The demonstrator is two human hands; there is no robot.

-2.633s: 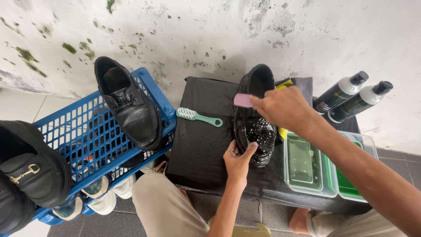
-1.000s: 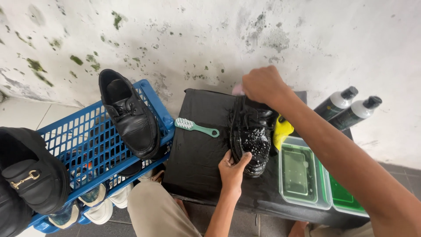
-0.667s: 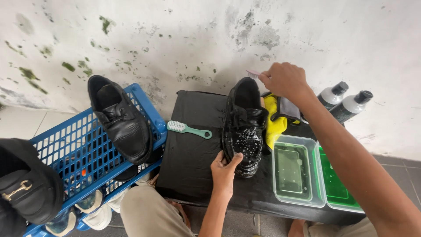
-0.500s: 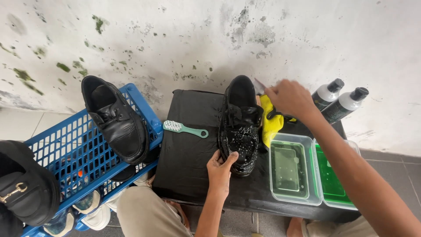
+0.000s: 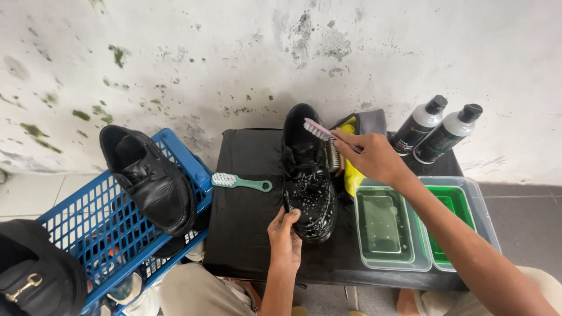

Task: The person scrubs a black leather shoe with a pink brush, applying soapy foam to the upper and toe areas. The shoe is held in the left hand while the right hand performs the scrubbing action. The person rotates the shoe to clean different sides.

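Now, right hand: raised, fingers closed on a pink brush, bristles over the heel of the black shoe.
Left hand: gripping the shoe's soapy toe.
Beside right hand: yellow cloth, clear tubs, two bottles.
Left of shoe: green brush, blue crate.
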